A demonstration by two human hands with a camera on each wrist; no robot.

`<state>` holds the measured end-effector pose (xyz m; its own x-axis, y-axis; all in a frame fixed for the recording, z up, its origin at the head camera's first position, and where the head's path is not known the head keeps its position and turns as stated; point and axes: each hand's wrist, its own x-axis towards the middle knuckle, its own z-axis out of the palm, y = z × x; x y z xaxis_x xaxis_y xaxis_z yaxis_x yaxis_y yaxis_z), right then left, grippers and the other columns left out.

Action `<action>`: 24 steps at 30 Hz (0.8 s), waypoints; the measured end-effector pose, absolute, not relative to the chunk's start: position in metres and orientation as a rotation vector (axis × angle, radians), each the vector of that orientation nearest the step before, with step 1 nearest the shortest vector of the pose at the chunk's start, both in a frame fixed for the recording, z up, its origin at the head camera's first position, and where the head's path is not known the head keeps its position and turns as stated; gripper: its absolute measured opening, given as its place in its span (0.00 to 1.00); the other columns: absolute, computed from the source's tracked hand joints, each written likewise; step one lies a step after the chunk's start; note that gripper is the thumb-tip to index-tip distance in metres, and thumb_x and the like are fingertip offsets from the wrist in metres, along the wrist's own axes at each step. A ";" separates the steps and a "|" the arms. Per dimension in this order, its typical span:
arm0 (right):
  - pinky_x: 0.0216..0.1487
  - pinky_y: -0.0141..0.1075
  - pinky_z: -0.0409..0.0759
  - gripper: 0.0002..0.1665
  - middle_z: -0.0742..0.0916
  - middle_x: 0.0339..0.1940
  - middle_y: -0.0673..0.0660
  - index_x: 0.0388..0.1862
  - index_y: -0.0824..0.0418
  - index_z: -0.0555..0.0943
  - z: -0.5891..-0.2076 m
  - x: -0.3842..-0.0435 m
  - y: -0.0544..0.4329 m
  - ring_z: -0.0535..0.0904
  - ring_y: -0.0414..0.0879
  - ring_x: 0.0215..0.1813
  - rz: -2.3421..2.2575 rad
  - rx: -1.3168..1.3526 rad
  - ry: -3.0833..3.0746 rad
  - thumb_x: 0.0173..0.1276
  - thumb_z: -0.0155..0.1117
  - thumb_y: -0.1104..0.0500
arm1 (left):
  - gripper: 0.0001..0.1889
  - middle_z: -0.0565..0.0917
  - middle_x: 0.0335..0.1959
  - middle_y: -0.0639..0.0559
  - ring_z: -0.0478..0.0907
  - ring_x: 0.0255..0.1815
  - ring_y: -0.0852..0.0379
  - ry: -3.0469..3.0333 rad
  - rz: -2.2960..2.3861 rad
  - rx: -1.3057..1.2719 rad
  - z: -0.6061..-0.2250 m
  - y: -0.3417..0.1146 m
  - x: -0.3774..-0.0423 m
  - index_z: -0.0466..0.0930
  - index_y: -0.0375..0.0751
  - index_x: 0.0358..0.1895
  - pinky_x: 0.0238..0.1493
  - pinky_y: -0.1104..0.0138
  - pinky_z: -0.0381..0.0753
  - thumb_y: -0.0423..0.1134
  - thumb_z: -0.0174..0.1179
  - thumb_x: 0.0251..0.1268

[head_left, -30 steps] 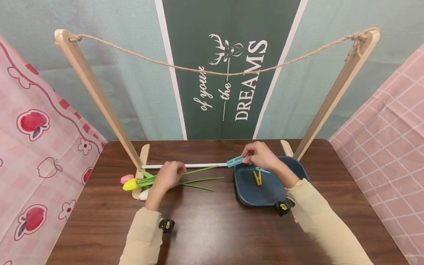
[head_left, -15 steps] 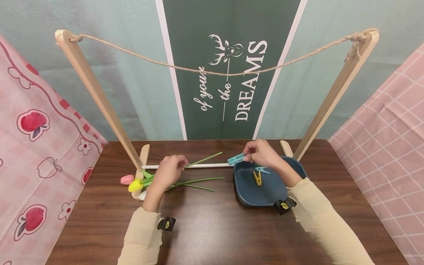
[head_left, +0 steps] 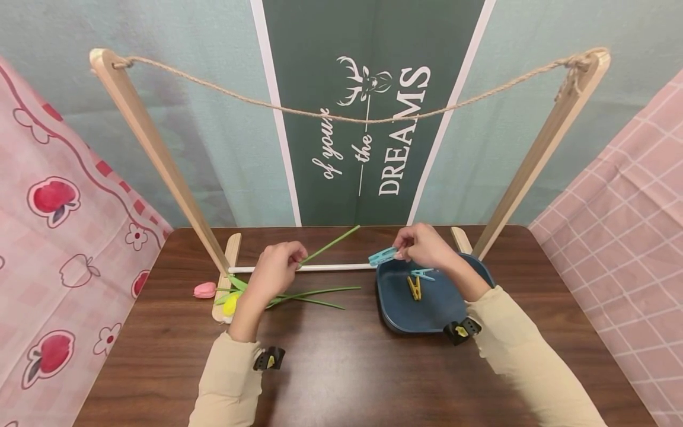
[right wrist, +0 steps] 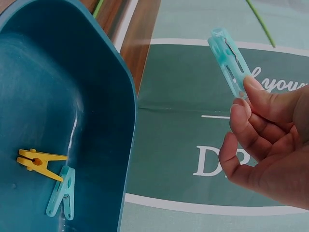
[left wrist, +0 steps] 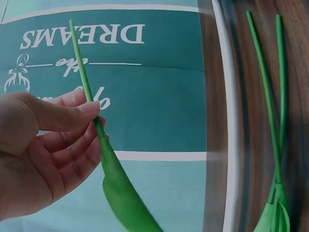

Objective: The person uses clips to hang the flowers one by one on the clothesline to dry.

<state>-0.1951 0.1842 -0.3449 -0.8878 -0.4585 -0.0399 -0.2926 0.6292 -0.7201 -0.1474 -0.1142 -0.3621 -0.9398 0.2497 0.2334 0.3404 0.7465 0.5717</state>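
In the head view my left hand (head_left: 274, 270) pinches the green stem of an artificial yellow tulip (head_left: 230, 304), between thumb and fingers in the left wrist view. The stem slants up off the table, its leaf (left wrist: 125, 198) below the fingers. A pink tulip (head_left: 205, 290) lies on the table beside it; the white tulip is mostly hidden by my wrist. My right hand (head_left: 424, 246) holds a light blue clothespin (head_left: 382, 256) by one end, above the tub's rim. In the right wrist view thumb and fingertips pinch that clothespin (right wrist: 229, 63).
A dark blue tub (head_left: 395, 317) holds a yellow clothespin (head_left: 414, 287) and a blue clothespin (head_left: 423, 274). Wooden posts (head_left: 160, 154) carry a sagging twine (head_left: 341, 117) overhead. A white rod (head_left: 336, 267) runs between their bases. Patterned cloths stand behind and at both sides.
My left hand has lifted the yellow tulip's stem, swinging its tip upward and away from the other stems; its bloom has shifted right. The right hand, still pinching the clothespin, has moved slightly up and right.
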 end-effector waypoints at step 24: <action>0.24 0.37 0.72 0.02 0.78 0.17 0.53 0.26 0.68 0.79 -0.342 -0.195 0.184 0.75 0.50 0.21 -1.107 -0.629 2.624 0.54 0.64 0.72 | 0.08 0.79 0.23 0.50 0.75 0.27 0.54 -2.695 -1.040 -0.398 -0.343 -0.106 -0.151 0.76 0.36 0.30 0.31 0.62 0.74 0.21 0.61 0.50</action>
<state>-0.1953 0.1843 -0.3422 -0.8830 -0.4677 -0.0394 -0.2981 0.6237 -0.7226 -0.1510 -0.1062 -0.3426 -0.9379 0.1695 0.3028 0.3289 0.7120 0.6203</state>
